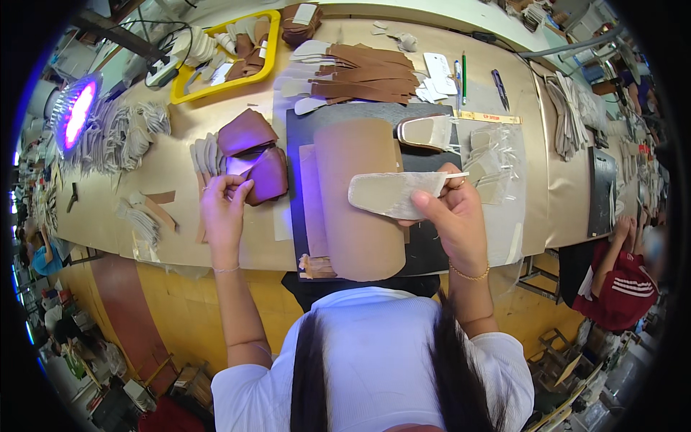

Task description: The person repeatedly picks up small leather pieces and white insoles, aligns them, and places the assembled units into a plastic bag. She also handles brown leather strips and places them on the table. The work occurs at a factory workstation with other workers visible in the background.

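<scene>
My right hand grips a pale beige, shoe-upper-shaped piece, its thumb on top and fingers behind. A thin white strip sticks out past my fingers. The piece is held above a tan half-round block, which rests on a black board. To the left, my left hand pinches the near-left edge of a brown leather piece, thumb and forefinger together. Another stack of brown leather pieces lies just behind it. A brown-edged pale piece sits on the board's far right.
Brown strips lie across the far side of the table, beside a yellow tray of parts. A lit purple lamp stands at the left. Pens and a yellow ruler are at the far right. Another person's red sleeve shows at right.
</scene>
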Tool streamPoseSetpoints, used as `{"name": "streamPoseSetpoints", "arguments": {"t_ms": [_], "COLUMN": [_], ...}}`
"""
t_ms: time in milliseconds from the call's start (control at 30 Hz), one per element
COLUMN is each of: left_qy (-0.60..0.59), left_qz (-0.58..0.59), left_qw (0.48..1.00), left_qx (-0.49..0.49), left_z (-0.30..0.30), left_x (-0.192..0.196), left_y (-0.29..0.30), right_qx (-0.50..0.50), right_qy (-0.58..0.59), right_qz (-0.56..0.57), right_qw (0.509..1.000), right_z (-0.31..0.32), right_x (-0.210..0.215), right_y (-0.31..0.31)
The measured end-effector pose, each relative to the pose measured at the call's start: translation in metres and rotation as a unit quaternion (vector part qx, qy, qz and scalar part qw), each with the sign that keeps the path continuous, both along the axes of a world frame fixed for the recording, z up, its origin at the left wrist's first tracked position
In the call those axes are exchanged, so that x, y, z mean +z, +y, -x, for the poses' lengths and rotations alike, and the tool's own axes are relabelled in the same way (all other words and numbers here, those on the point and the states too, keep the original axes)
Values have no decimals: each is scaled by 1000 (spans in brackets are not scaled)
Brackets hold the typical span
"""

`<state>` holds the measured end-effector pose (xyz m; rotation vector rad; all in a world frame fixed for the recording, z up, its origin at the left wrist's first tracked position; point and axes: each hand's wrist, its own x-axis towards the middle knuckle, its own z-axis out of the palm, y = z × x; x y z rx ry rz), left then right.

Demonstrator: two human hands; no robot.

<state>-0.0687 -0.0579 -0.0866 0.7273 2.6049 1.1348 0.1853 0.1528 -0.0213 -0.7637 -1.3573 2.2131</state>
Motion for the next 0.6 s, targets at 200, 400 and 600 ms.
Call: {"name": "streamPoseSetpoints", "arguments": {"t_ms": [200,400,600], "left_qy": [246,56,-180], "left_qz": [44,24,-168], "left_qw": [965,998,969], "left_qx": [-75,-25,-35], "left_z": [-15,-35,-50], "left_x": [5,25,51], "left_y": [12,18,18], "right_qx": [5,15,21], "right_qy": [9,25,43], "right_qz": [2,4,14], "right_qw": [1000,1000,999], "right_z": [0,0,-1], "right_x": [0,0,-3], "right_y": [1,0,2]}}
